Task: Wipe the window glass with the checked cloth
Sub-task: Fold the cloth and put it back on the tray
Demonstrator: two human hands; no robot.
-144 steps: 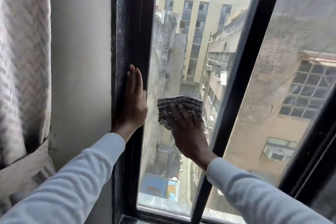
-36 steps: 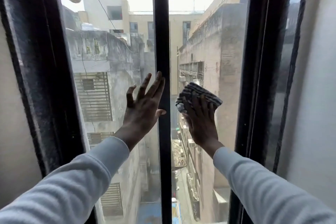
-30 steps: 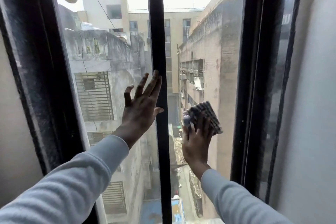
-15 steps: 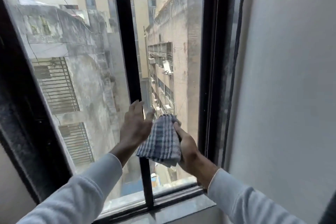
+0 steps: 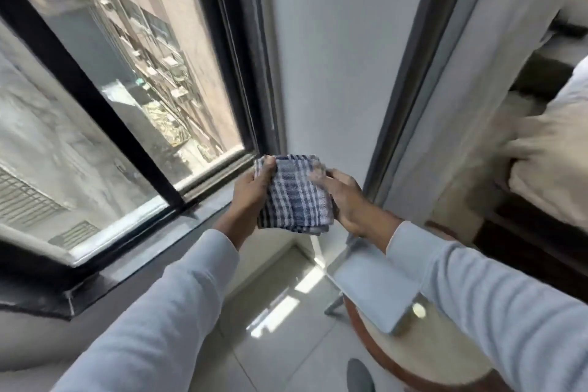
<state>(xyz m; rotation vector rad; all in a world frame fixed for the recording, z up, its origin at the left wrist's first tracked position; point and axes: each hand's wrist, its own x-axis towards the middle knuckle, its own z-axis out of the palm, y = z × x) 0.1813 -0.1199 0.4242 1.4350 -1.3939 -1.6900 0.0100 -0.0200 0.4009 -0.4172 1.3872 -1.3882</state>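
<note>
Far left of my fingers: the clear window glass in its black metal window frame, with the dark grey sill just below-left of my left hand. Glass isn't being touched right now.

Left hand: fingers clamped on the left edge of the blue-and-white checked cotton cloth, thumb side up, wrist roughly level, pale grey sleeve reaching forward.

Cloth sits between both hands, off the glass, in the air just right of the window's lower corner. It's bunched into a thick pad. My guess: I'm refolding it to get a fresh face, or finishing up. Can't tell which.

Right hand: fingers closed on the cloth's right edge, partly blurred, palm turned inward toward the left hand. Both arms are bent in to meet at the middle.

Below-right of the fingers: a round wood-rimmed surface. Further right, a beige bed, blurred.
</note>
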